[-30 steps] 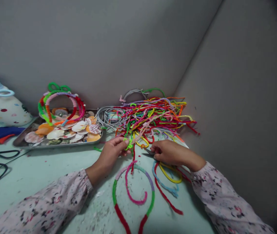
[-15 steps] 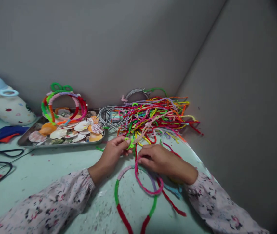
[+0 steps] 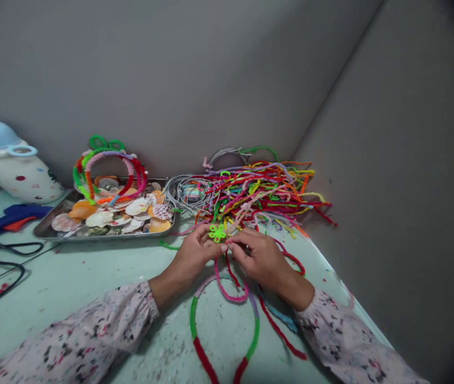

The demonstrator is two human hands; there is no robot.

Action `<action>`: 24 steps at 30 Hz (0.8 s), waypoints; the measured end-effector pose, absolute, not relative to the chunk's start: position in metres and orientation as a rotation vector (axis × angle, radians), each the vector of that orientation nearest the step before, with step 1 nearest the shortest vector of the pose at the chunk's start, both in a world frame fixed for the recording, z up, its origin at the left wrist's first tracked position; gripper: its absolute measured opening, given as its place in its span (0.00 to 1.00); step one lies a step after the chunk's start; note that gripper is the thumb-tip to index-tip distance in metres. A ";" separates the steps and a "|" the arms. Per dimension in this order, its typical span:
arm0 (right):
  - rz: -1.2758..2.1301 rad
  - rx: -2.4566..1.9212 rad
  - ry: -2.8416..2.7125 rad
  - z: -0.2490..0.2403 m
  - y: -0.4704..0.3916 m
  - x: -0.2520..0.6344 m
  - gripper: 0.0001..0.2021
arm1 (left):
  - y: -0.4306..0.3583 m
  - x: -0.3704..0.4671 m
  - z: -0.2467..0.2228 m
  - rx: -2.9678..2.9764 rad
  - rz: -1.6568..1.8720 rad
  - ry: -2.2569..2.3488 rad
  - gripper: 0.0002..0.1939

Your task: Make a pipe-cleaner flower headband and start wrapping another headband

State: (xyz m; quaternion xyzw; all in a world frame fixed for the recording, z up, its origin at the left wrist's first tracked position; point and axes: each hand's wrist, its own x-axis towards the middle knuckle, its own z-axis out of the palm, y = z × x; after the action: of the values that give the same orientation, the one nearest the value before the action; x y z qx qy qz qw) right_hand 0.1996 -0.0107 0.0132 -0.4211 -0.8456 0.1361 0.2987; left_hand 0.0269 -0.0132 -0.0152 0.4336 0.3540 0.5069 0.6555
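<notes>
Between the fingers of my left hand (image 3: 197, 249) is a bright green flower (image 3: 217, 233) bent from pipe cleaner. My right hand (image 3: 262, 260) meets it at the fingertips, pinching a pink pipe cleaner (image 3: 233, 298) that hangs down in a loop. How the pink strand joins the flower is hidden by the fingers. Below both hands, a headband (image 3: 193, 318) wrapped in pink, green, red and purple lies on the table. A red pipe cleaner (image 3: 281, 333) and a light blue one (image 3: 283, 317) lie under my right wrist.
Behind the hands spreads a tangled heap of coloured pipe cleaners (image 3: 267, 186) beside coiled grey wire hoops (image 3: 191, 194). At left, a metal tray (image 3: 103, 238) holds shells and finished headbands (image 3: 91, 178). A blue glue gun (image 3: 7, 220), its cable (image 3: 21, 266) and a spotted cup (image 3: 21, 173) stand farther left.
My right hand has moved left, bringing its fingertips against my left hand. The green flower now faces up more fully, and the pink loop has shifted left and upward.
</notes>
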 end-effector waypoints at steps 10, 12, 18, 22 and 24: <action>0.382 -1.112 -2.233 0.021 -0.008 0.204 0.06 | -0.012 0.027 -0.011 0.914 1.141 0.817 0.23; 0.364 -1.137 -2.247 0.021 -0.008 0.204 0.06 | -0.012 0.028 -0.009 0.910 1.138 0.822 0.23; 0.534 -1.232 -2.215 0.019 -0.008 0.202 0.07 | -0.015 0.030 -0.007 0.921 1.124 0.801 0.23; 0.638 -1.244 -2.259 0.032 -0.003 0.212 0.07 | -0.014 0.028 -0.008 0.925 1.142 0.815 0.23; 0.648 -1.295 -2.302 0.043 0.000 0.226 0.07 | -0.013 0.026 -0.010 0.929 1.167 0.834 0.23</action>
State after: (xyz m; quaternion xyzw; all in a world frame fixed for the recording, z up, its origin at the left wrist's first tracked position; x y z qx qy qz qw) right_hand 0.2260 0.0005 0.0427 -0.4655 -0.8278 0.2328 0.2096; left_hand 0.0263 -0.0127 -0.0102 0.4098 0.3682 0.5152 0.6565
